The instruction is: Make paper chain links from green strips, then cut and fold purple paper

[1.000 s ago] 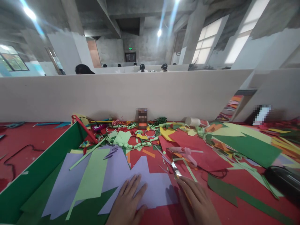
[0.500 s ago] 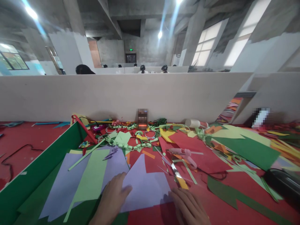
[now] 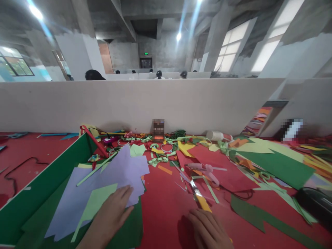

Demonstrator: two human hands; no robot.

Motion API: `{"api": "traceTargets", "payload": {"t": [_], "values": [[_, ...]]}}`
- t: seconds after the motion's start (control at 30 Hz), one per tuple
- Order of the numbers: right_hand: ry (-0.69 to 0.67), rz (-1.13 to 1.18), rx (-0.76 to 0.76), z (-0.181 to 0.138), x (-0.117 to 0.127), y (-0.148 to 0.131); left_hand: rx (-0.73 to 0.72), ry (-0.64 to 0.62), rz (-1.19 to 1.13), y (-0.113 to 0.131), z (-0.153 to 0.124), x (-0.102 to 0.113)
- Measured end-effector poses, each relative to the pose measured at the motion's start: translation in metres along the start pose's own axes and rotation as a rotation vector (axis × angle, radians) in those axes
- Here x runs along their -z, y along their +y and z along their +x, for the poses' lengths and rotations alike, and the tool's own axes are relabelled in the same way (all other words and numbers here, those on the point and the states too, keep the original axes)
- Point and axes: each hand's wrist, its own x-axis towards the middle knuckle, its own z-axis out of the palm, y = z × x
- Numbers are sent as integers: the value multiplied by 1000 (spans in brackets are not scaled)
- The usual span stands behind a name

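Observation:
My left hand lies over the paper pile at the left, fingers extended and thumb apart. Its fingertips are at a light green paper strip and a cut purple sheet, which rests across another purple sheet. Whether the fingers press on the upper sheet I cannot tell. On the red tabletop, my right hand rests palm down with fingers loosely bent, grasping nothing that shows. It covers part of the yellow handle of a utility knife, whose blade points away from me.
A pink glue gun lies beyond the knife on red paper. Green paper chains and scraps spread along the white partition. A green board stands at the left; a black object sits at the right edge.
The purple sheet that lay between my hands has moved left and away onto the pile, covering the purple scissors. My left hand has shifted left; my right hand has barely moved.

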Motion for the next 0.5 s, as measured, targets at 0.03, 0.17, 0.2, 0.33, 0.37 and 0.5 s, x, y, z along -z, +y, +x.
{"api": "traceTargets", "payload": {"t": [0.03, 0.17, 0.2, 0.33, 0.37, 0.5], "values": [[-8, 10, -3, 0, -1, -1, -25, -49, 5, 3, -5, -6], [-19, 3, 35, 1, -2, -1, -90, -225, 83, 5, -4, -13], [-23, 2, 39, 1, -2, -1, -96, -255, 99, 4, -2, -13], [-73, 32, 24, 0, -1, -2, -56, -241, 107, 2, -2, -16], [-90, 40, 29, 0, 0, -2, -42, -215, 107, 1, -3, -17], [-138, 41, 94, 5, -1, -4, -43, -71, -6, -4, -4, -16]]}}
